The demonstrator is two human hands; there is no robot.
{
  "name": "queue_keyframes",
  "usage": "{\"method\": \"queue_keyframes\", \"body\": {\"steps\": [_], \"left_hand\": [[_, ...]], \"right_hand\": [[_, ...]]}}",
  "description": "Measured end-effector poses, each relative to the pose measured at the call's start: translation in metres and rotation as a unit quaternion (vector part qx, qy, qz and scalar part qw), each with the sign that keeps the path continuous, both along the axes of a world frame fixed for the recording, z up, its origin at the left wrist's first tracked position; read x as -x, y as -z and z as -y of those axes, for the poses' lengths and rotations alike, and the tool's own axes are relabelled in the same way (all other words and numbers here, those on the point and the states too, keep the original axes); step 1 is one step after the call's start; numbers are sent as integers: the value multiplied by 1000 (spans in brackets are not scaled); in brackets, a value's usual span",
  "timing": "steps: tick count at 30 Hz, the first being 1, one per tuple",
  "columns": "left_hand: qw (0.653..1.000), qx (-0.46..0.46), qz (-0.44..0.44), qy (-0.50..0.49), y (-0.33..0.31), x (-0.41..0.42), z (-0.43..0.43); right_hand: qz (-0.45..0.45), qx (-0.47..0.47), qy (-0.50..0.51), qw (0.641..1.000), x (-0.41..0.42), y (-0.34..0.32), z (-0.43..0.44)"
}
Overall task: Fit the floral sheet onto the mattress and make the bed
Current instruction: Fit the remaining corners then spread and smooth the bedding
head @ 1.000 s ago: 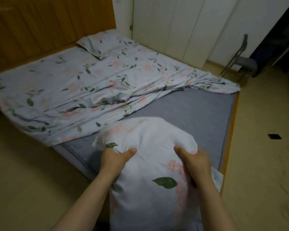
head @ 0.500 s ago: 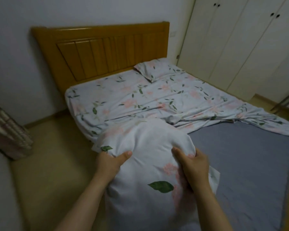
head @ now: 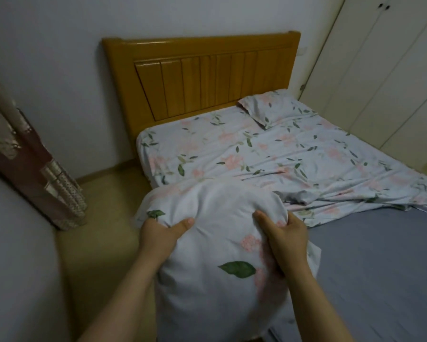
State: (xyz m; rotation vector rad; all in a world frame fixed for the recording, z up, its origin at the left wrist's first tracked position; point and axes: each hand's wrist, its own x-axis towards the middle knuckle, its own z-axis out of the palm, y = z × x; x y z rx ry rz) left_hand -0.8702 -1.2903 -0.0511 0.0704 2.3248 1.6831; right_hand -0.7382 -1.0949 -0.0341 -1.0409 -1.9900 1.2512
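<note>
Though their fingers are hidden behind it, the left hand [head: 158, 234] and right hand [head: 287, 234] grip a floral pillow [head: 219, 243]; the floral sheet [head: 269, 154] covers only the mattress [head: 380, 267] half nearest the headboard [head: 202, 77].

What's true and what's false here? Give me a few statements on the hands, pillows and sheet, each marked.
1. The left hand and right hand both grip the near pillow. True.
2. The floral sheet covers the whole mattress. False: the near grey part lies bare.
3. A second pillow lies by the headboard. True.
4. The wardrobe doors stand open. False: they are shut.
</note>
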Motion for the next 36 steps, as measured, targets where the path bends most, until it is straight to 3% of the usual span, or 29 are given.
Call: {"method": "queue_keyframes", "body": {"steps": [10,18,28,36], "left_hand": [[998,34,-37,-35,-19,170,-26],[999,41,-6,-20,-9,325,-31],[992,61,7,107,-11,534,-39],[978,63,7,200,14,654,-111]], "right_hand": [[-46,9,-31,998,182,-6,-37],[-33,8,-20,999,333,4,-38],[-12,16,87,996,500,12,-16],[-2,14,166,986,593,25,-68]]}}
